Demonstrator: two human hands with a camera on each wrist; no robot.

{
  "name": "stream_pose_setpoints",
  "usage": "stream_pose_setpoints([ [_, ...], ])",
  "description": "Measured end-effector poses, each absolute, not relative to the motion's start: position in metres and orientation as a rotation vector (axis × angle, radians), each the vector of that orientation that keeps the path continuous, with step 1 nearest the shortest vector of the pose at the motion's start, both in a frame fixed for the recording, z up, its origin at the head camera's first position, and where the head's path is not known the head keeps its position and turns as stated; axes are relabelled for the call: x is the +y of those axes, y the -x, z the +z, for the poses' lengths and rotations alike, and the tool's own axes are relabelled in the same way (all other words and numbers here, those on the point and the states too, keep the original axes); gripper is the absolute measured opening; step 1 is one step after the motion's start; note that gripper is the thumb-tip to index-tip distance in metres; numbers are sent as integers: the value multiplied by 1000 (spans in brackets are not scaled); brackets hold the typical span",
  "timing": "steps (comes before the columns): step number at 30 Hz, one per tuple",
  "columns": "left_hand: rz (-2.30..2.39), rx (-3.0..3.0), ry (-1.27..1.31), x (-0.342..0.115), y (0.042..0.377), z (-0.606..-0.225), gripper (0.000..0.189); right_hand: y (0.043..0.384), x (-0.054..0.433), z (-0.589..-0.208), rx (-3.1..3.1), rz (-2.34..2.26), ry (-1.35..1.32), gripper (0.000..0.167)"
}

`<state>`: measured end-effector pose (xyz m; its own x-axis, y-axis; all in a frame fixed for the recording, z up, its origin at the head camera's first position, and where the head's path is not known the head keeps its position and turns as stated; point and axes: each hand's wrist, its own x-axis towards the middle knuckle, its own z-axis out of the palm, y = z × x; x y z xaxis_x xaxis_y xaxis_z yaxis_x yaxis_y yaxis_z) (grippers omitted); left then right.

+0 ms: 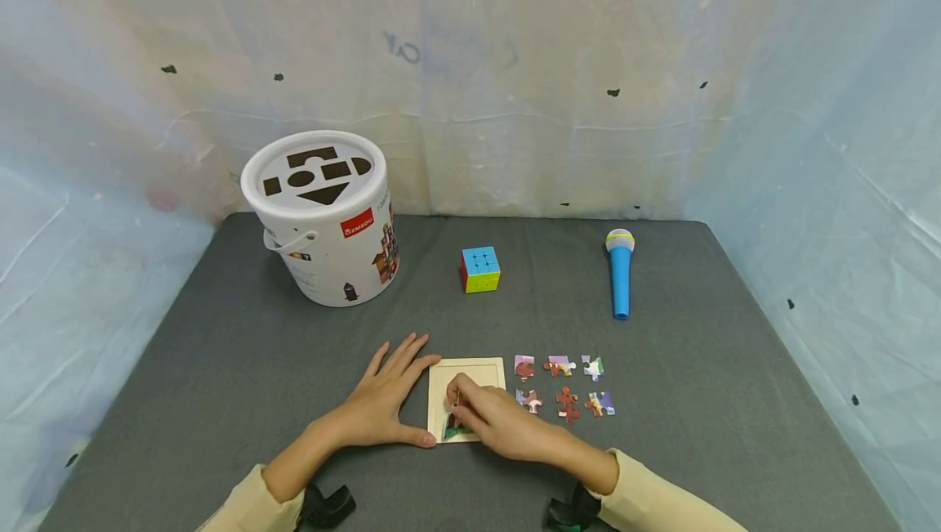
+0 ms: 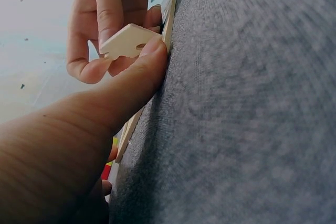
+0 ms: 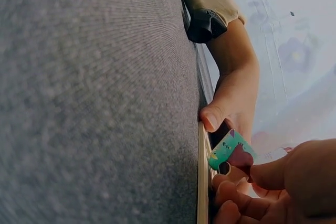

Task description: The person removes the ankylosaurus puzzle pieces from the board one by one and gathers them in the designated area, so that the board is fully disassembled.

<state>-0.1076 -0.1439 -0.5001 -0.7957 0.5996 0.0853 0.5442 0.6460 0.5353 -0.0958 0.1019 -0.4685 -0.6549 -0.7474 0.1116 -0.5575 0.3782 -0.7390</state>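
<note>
A square wooden puzzle tray (image 1: 441,385) lies in front of the person. At its left side my left hand (image 1: 382,408) is spread flat, thumb at the lower left corner and a fingertip near the upper left one. My right hand (image 1: 507,426) pinches a puzzle piece (image 3: 231,150), tilted over the tray's lower left corner. Green and dark brown print shows on it in the right wrist view; the left wrist view has its bare wood back. The right fingers partly hide the piece and the tray's lower part in the head view.
Right of the tray lie several loose puzzle pieces (image 1: 568,404) in two rows. Behind it stands a puzzle cube (image 1: 481,270), with a blue toy microphone (image 1: 621,274) farther right. A white lidded bucket (image 1: 323,221) with shaped holes occupies the back left of the grey table (image 1: 698,336).
</note>
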Motion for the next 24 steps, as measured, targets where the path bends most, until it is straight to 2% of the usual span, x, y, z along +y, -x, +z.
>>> stream_pose_setpoints([
  [6, 852, 2763, -977, -143, 108, -500, 109, 96, 101, -467, 2374, -1128, 1111, 11],
  [24, 862, 2764, -992, -144, 108, -502, 110, 97, 103, -463, 2368, -1097, 1124, 5],
])
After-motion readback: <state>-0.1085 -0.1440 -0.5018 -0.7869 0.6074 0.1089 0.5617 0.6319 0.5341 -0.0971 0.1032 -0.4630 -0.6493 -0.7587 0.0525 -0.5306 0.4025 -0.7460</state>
